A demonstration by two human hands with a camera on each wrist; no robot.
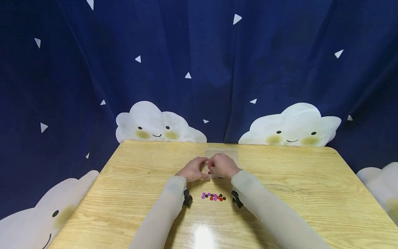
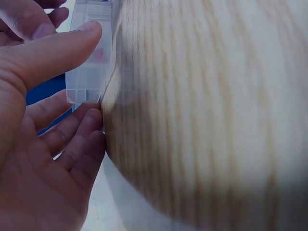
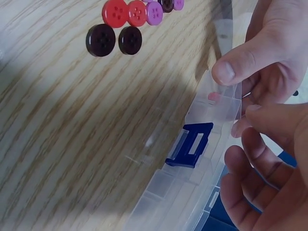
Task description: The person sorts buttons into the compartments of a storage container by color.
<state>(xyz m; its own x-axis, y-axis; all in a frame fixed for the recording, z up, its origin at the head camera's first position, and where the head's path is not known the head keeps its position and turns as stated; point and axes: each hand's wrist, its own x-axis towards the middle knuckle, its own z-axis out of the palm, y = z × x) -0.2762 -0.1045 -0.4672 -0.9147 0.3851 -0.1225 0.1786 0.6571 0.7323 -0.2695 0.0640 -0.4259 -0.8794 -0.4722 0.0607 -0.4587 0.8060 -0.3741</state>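
Note:
A clear plastic box [image 3: 161, 185] with a blue latch [image 3: 192, 144] stands on the table, its clear lid [image 1: 231, 154] raised at the back. My left hand [image 1: 193, 170] holds the box's left end, thumb along the front wall and fingers round the side. Over the left part of the box is my right hand [image 1: 223, 166], its fingers curled and thumb close to a fingertip. Whether anything is between those fingertips is hidden. Inside the left end shows a red button [image 3: 214, 96]. In front of the box lie several loose buttons, including a purple button [image 1: 203, 197], red button [image 3: 115, 13] and dark brown button [image 3: 101, 40].
The wooden table [image 1: 149, 162] extends to both sides of the box. Behind it hangs a dark blue curtain [image 1: 205, 45] with white triangles and clouds. Black wrist cameras sit on both forearms, the left camera [image 1: 187, 197] beside the loose buttons.

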